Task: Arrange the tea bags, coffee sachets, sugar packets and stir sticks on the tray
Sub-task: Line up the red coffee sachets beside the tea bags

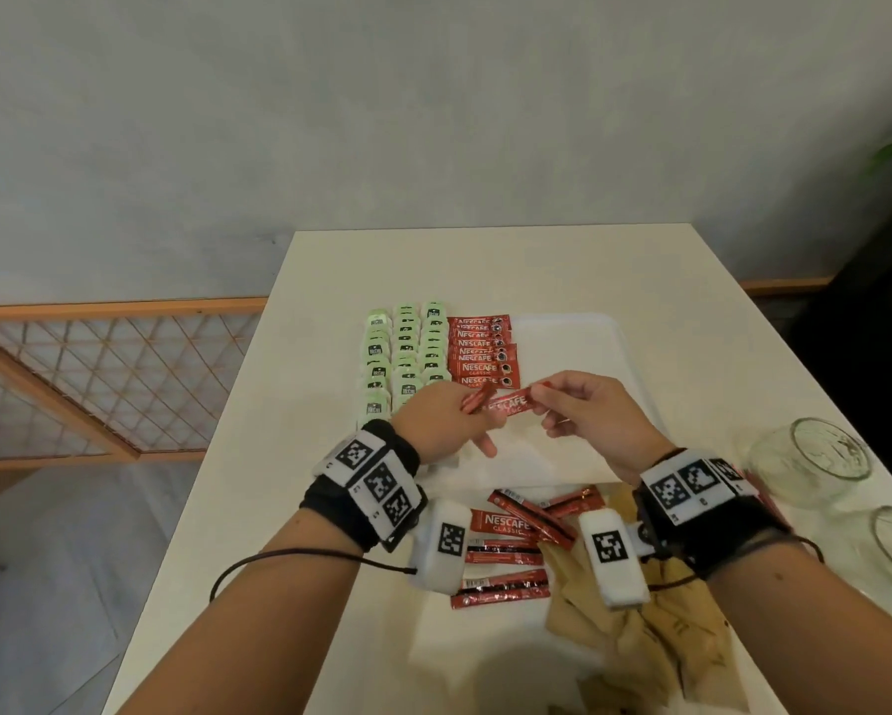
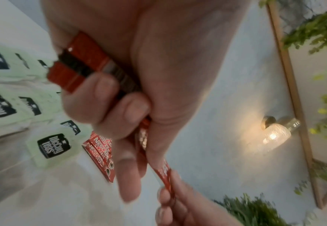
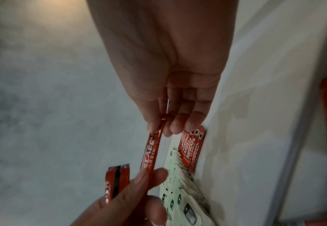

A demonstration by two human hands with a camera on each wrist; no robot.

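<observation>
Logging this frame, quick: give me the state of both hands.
Left hand: grips a bunch of coffee sachets and one end of a single sachet.
Right hand: pinches that sachet's other end.

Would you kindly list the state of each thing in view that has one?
Left hand: holds spare sachets, pinches one end of the lifted sachet.
Right hand: pinches its other end.
Lifted sachet: held above the tray.
Tea bags: in three overlapping columns.
Coffee row: beside them, overlapping.
Loose sachets: scattered on the table.
Glasses: lying tipped.
</observation>
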